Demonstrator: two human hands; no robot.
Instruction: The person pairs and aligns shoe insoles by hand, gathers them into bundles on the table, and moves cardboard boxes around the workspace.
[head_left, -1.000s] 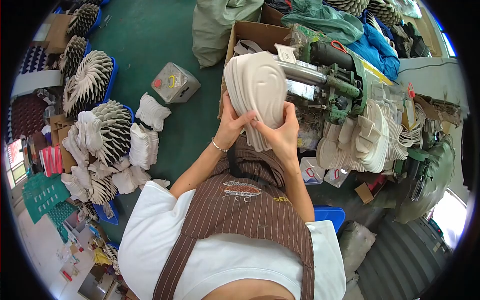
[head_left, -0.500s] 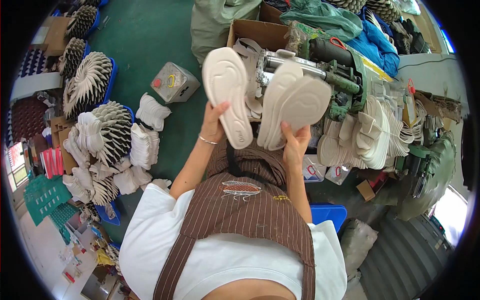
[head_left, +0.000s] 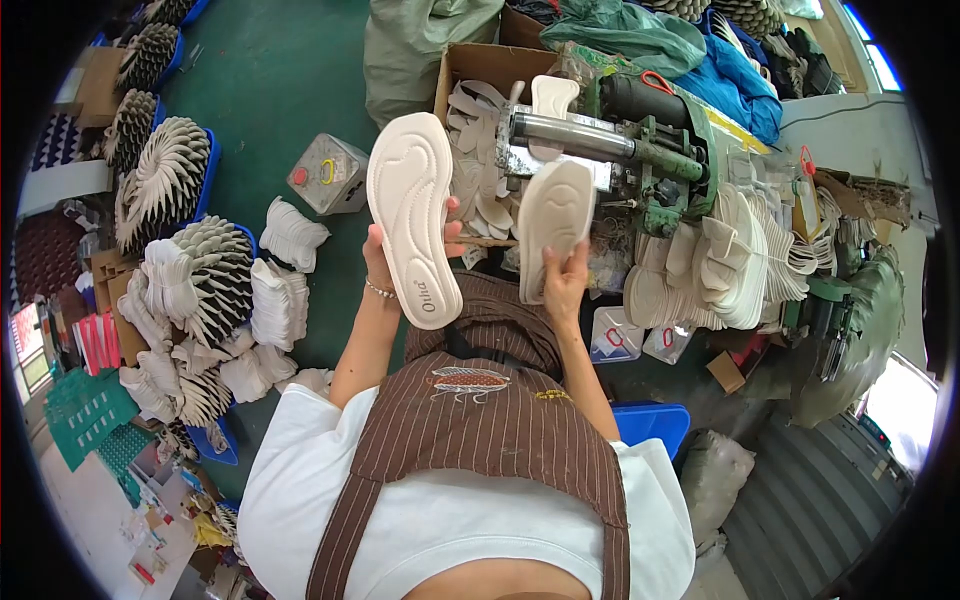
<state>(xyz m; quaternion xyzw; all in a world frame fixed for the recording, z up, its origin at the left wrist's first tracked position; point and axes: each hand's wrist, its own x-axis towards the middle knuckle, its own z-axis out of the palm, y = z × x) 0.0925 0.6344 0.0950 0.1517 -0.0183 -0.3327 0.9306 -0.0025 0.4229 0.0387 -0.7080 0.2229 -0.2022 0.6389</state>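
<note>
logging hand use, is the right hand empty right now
No, the right hand grips a pale insole by its lower end.

- Left hand (head_left: 379, 266): palm and finger bases hidden behind left insole (head_left: 413, 210).
- Left insole: underside out of view.
- Right insole (head_left: 553, 215): slightly blurred; lower part partly covered by right hand (head_left: 567, 283).
- Carton (head_left: 490, 60): contents partly hidden by left insole.
- Pale green sack (head_left: 420, 60): cut off by top edge.
- Blue bin (head_left: 655, 424): partly hidden behind the white shirt (head_left: 480, 500), itself cut off at bottom edge.
- Yellow marking (head_left: 551, 394), 1, on apron (head_left: 460, 435): too small to read.
</note>
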